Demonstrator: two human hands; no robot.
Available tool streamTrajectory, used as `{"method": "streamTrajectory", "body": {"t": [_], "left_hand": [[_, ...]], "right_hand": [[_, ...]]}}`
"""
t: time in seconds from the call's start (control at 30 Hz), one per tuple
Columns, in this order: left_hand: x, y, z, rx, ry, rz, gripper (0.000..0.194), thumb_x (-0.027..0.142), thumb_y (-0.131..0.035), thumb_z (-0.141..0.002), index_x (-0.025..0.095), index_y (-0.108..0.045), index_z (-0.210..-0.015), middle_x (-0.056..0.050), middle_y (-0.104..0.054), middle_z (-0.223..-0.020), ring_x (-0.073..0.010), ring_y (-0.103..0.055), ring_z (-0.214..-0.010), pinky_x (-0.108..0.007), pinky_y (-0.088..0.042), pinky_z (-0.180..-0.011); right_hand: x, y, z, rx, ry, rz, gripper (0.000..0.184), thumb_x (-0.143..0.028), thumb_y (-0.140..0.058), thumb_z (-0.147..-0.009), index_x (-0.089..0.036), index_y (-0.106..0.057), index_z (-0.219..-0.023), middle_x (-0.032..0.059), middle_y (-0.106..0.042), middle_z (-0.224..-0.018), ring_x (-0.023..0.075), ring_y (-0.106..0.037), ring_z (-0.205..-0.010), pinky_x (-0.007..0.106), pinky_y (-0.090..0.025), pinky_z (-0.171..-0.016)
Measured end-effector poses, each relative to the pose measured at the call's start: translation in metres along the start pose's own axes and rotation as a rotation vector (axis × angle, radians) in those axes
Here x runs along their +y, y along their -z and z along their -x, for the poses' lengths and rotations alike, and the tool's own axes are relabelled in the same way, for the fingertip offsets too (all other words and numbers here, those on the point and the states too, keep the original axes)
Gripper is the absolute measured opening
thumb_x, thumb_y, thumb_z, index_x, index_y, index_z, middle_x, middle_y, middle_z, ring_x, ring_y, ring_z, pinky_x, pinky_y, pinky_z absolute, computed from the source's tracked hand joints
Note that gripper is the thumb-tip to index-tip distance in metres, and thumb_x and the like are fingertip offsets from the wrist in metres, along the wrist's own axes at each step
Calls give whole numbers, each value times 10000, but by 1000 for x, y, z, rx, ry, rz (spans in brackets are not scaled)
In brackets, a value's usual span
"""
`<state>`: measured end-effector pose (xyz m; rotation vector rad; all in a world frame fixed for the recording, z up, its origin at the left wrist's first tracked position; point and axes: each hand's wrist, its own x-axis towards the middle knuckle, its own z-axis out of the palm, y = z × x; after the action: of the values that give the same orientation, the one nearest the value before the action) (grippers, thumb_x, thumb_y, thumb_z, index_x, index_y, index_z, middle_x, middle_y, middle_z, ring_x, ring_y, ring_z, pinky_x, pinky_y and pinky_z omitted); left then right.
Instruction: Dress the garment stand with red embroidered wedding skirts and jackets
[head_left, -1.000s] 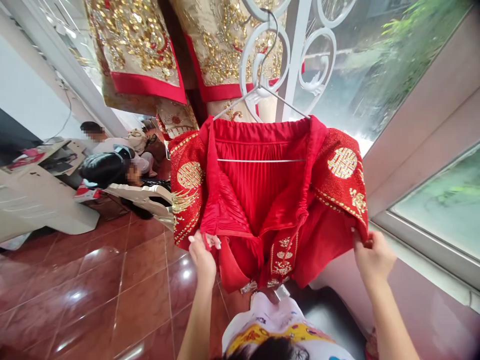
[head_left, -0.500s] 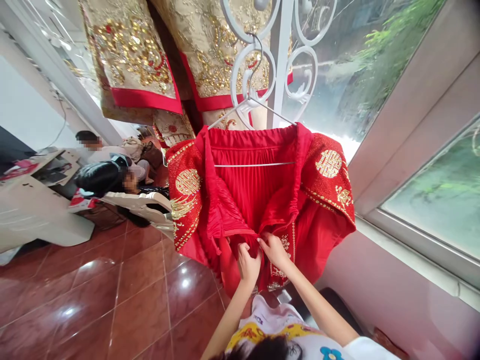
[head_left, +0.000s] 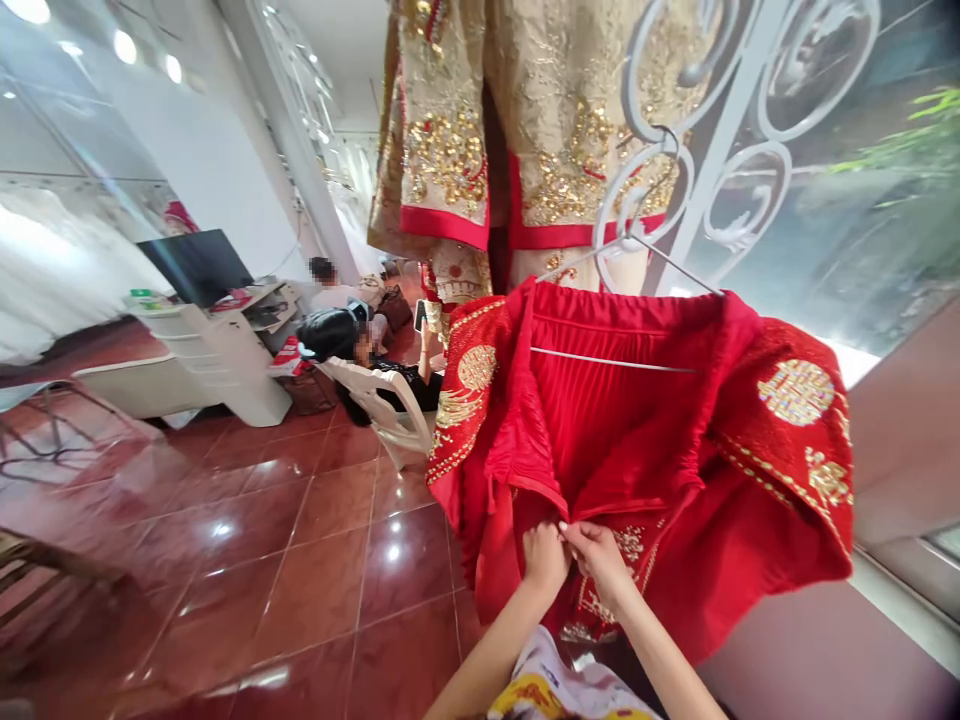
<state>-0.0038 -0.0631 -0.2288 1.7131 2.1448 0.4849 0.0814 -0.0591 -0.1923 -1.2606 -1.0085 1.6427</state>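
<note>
A red embroidered skirt [head_left: 615, 420] with gold roundels and beaded edging hangs from a thin wire hanger [head_left: 673, 262]. Its gathered waistband is spread, and the front opening runs down to a point. At the lower end of that opening, my left hand [head_left: 546, 558] is closed on the red fabric, back of the hand upward. Beside it and nearly touching, my right hand [head_left: 600, 562] pinches the opening's edge between thumb and forefinger. The fingertips cover whatever small part, such as a zipper pull, may be there.
A cream and gold sequined garment [head_left: 555, 130] hangs behind, against a white scrolled metal frame [head_left: 787, 100] at the window. To the left, a seated person [head_left: 337, 330] leans back in a white chair [head_left: 379, 400]. Farther off stand a white desk [head_left: 202, 340] and a dark monitor [head_left: 196, 265].
The view has swung left, so skirt and hands appear farther right and lower. My hands stay at the opening's lower end and have come closer together.
</note>
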Motion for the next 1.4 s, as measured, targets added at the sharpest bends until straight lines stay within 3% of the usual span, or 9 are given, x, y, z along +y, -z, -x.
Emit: {"method": "streamTrajectory", "body": {"t": [0.3,0.5,0.63,0.77,0.93,1.07,1.13,1.23,1.4], "left_hand": [[5,-12,5,-8,-121,73,312,243,-393,-903,183,-665,-1044,-115,-692,-982,-237,-648,-926,-317,-449,-783],[-7,-31,-1,-19,-131,-26,382,231,-311,-933,141,-675,-1009,-128,-704,-921,-220,-668,-861,-295,-464,-746],[-4,-33,-2,-10,-162,16,348,195,-338,-917,149,-678,-977,-129,-705,-889,-217,-671,-847,-280,-454,-717],[-3,-25,-4,-36,-132,48,327,190,-359,-902,149,-683,-914,-145,-701,-901,-225,-665,-845,-288,-430,-696],[-20,8,2,-133,-101,249,472,436,-345,-906,152,-613,-641,-67,-639,-619,-165,-603,-603,-246,-367,-558],[-5,62,10,209,-277,527,382,433,-404,-865,174,-515,-607,5,-505,-540,-115,-471,-514,-225,-356,-538],[15,85,8,327,-329,590,323,405,-419,-862,168,-559,-692,-5,-539,-602,-114,-480,-548,-221,-382,-558],[47,102,-3,281,-331,607,304,421,-472,-847,159,-626,-854,-37,-629,-707,-124,-539,-591,-231,-416,-585],[62,103,-23,253,-304,586,351,437,-479,-849,155,-604,-682,-56,-640,-659,-140,-559,-585,-248,-397,-594]], "right_hand": [[-29,-4,11,67,-111,-256,392,-414,-810,-402,-130,-556,-496,-89,-329,-366,-8,-158,-328,189,-48,-394],[-76,-6,28,131,44,-225,377,-453,-780,-468,-123,-603,-519,-67,-358,-386,10,-192,-343,204,-72,-395],[-110,-25,37,146,196,-222,387,-465,-771,-507,-117,-603,-533,-58,-370,-412,21,-209,-381,208,-103,-399],[-111,-36,35,201,296,-151,425,-527,-712,-571,-140,-544,-522,-56,-360,-424,41,-222,-405,211,-146,-393],[-88,-4,49,291,482,187,421,-512,-551,-775,-141,-591,-580,-14,-463,-486,88,-384,-464,223,-316,-458],[-87,21,59,609,661,378,290,-430,-582,-789,-153,-636,-720,12,-581,-606,115,-481,-538,231,-381,-532],[-92,24,55,593,680,476,257,-409,-583,-793,-159,-644,-784,11,-596,-619,118,-491,-536,233,-386,-538],[-97,21,43,471,635,611,249,-384,-547,-818,-160,-652,-841,13,-610,-625,122,-500,-532,236,-378,-541],[-99,13,27,401,600,687,307,-380,-506,-840,-141,-659,-958,29,-636,-659,134,-521,-550,245,-373,-553]]}}
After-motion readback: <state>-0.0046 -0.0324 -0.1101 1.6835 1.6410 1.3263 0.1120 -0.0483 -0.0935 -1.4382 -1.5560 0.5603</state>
